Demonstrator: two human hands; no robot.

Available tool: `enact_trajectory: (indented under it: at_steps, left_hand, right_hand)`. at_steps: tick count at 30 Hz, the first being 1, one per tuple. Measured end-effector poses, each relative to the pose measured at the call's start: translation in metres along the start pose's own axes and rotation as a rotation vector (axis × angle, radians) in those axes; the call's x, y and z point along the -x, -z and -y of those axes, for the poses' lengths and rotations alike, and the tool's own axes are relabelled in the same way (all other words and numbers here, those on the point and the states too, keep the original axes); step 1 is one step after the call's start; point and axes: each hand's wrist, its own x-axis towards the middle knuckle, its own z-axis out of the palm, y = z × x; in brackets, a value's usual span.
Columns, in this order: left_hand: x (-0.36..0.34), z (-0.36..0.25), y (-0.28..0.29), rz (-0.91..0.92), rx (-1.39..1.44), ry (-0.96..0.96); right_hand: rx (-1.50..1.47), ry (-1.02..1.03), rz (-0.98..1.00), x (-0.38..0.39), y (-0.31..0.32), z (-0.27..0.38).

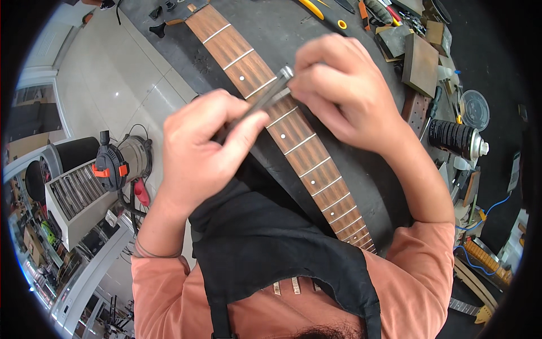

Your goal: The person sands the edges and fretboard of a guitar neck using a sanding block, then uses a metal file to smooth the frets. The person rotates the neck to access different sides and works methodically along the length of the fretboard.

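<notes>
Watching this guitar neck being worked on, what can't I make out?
All in the head view:
Grey tool: blurred; its lower end is hidden by the left hand.
Right hand: some fingertips are hidden behind its own curled fingers.
Guitar neck: lower end hidden by clothing.
Yellow handle: cut off by the top edge.

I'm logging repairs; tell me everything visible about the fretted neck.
The fretted neck looks like dark-streaked brown wood, crossed by silvery frets that crowd closer toward the lower right, with round pale dots between some. It lies fret side up over the dark work surface, slanting from upper left to lower right, where clothing hides its end. The left hand and right hand hold a slim grey tool over it; blur hides whether that touches.
</notes>
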Motion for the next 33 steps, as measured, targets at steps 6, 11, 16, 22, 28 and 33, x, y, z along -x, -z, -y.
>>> enact_trajectory:
  at_steps: [6, 11, 16, 22, 28, 33]
  left_hand:
    - [-0.008, 0.002, -0.003, -0.074, -0.131, -0.132]
    - [0.003, -0.01, 0.003, 0.161, 0.014, 0.005]
    - [-0.011, -0.006, 0.003, 0.015, -0.086, 0.05]
    - [-0.011, -0.004, 0.001, 0.04, -0.137, -0.078]
    - [-0.003, -0.01, -0.003, 0.119, -0.002, 0.0]
    - [-0.018, -0.004, -0.003, -0.042, -0.134, -0.002]
  right_hand:
    - [-0.01, 0.0, -0.025, -0.011, -0.004, -0.011]
    - [-0.003, -0.024, 0.038, 0.022, 0.01, 0.009]
    - [0.001, -0.026, -0.03, -0.002, -0.001, -0.005]
    - [-0.012, -0.01, -0.029, -0.003, 0.001, -0.01]
    - [0.003, 0.009, 0.047, 0.015, 0.015, 0.0]
    - [0.021, -0.006, -0.01, -0.01, 0.003, -0.015]
